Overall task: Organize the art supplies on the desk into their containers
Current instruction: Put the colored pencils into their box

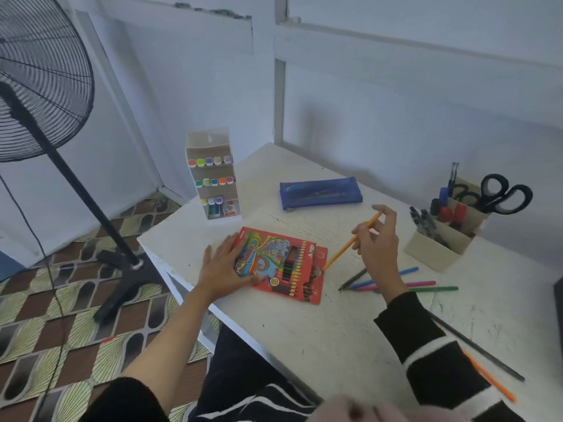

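Pencil handling looks easy enough here. The orange pencil (pixel 350 242) is light, thin and stiff, so a fingertip pinch is plenty. That's what the right hand (pixel 379 248) has on it: thumb and fingers closed on the upper half of the shaft, with the point dipping toward the open end of the red pencil box (pixel 274 260). The box is flat cardboard lying on the desk (pixel 320 330), probably light and slidey. I'd guess that's why the left hand (pixel 222 269) lies flat across its left part, fingers straight, pressing rather than gripping. Four more loose pencils (pixel 408 272) lie just right of the box. They'll roll, so grab them mid-shaft. The lead tips are the fragile bit, so don't jam them in.
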Action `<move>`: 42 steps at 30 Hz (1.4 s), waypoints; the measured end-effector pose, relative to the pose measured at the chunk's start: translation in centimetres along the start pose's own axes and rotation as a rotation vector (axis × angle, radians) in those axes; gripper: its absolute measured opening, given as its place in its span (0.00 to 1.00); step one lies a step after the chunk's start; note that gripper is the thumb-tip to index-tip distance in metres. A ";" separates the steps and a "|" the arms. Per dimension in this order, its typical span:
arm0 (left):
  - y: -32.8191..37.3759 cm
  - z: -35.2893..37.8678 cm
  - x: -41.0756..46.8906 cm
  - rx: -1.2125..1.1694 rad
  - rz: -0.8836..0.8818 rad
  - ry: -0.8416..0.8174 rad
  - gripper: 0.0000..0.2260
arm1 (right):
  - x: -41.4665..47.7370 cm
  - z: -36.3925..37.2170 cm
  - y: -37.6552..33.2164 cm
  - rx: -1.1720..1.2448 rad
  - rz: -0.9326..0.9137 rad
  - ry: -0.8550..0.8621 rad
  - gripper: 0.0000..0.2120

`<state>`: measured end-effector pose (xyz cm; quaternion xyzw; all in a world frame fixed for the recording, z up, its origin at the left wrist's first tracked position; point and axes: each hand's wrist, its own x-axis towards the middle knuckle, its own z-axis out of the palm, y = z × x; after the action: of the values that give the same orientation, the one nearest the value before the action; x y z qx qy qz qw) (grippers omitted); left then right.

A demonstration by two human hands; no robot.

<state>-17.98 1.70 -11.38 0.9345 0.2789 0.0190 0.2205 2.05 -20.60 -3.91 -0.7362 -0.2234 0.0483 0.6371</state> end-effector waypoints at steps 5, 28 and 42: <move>0.1 -0.1 0.0 -0.009 -0.005 -0.005 0.59 | 0.4 0.7 2.0 0.163 0.190 0.229 0.06; -0.1 0.0 0.0 -0.017 0.002 -0.003 0.57 | -0.6 3.7 4.3 -0.510 0.069 -0.468 0.09; 0.0 -0.1 -0.1 -0.002 -0.005 -0.010 0.58 | 0.7 -3.2 5.0 -0.858 0.019 -0.713 0.04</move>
<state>-18.06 1.74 -11.28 0.9337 0.2799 0.0140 0.2229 5.13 -23.71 -7.95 -0.8695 -0.4181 0.2050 0.1648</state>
